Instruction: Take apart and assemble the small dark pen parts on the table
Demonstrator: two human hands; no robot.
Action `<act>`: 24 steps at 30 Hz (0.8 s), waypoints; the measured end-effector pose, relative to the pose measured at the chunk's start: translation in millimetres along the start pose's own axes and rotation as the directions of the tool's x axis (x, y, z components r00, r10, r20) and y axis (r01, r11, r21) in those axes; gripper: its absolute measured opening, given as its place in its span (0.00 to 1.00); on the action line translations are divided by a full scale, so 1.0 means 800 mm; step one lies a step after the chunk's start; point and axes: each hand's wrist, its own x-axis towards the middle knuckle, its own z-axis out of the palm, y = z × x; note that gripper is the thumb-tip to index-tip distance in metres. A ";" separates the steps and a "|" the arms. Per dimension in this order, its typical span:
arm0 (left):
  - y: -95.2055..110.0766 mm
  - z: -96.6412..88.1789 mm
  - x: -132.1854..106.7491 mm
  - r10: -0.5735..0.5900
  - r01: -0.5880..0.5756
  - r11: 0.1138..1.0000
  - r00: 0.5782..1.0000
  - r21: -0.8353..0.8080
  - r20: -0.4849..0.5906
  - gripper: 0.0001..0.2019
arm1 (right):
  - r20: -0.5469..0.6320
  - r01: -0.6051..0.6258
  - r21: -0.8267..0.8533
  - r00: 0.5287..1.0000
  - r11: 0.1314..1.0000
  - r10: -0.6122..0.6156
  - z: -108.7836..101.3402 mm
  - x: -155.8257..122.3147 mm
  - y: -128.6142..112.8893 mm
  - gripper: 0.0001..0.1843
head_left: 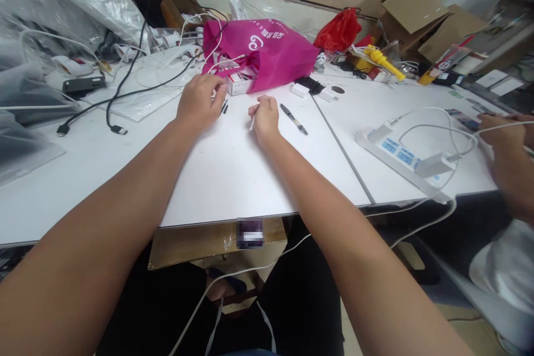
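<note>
My left hand (202, 99) rests on the white table, its thumb apart from its loosely bent fingers and nothing visible between them. Two small dark slim pieces (225, 107) lie beside its thumb. Just beyond is a small white box (238, 87), partly under the opening of a magenta bag (279, 55). My right hand (266, 118) is closed, palm side turned inward, with a thin pale piece showing under its fingers; its kind is too small to make out. A dark pen with a clear middle (294, 119) lies just right of that hand.
Black cables (114, 101) and plastic bags (83, 0) spread over the left side. White adapters (299, 90) sit by the magenta bag. At right are a power strip (406, 158) with plugged-in chargers and another person's hand (503, 136). A cardboard box (192, 242) stands below the table edge.
</note>
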 end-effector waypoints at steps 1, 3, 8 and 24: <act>0.006 0.001 -0.001 0.032 -0.032 0.999 0.999 -0.026 0.007 0.29 | -0.053 -0.093 0.087 0.994 0.992 0.098 0.000 0.000 -0.005 0.17; 0.019 0.002 -0.003 0.092 -0.090 0.993 0.996 -0.079 0.022 0.28 | -0.095 -0.209 0.248 0.967 0.946 0.238 -0.003 0.000 -0.015 0.13; 0.047 0.010 -0.012 0.187 -0.171 0.968 0.980 -0.185 0.069 0.22 | 0.037 -0.339 0.563 0.921 0.754 0.387 -0.008 0.002 -0.024 0.12; 0.022 0.045 0.009 -0.326 0.231 0.722 0.945 -0.653 -0.026 0.23 | 0.259 -0.483 0.632 0.869 0.606 0.422 -0.008 0.001 -0.028 0.12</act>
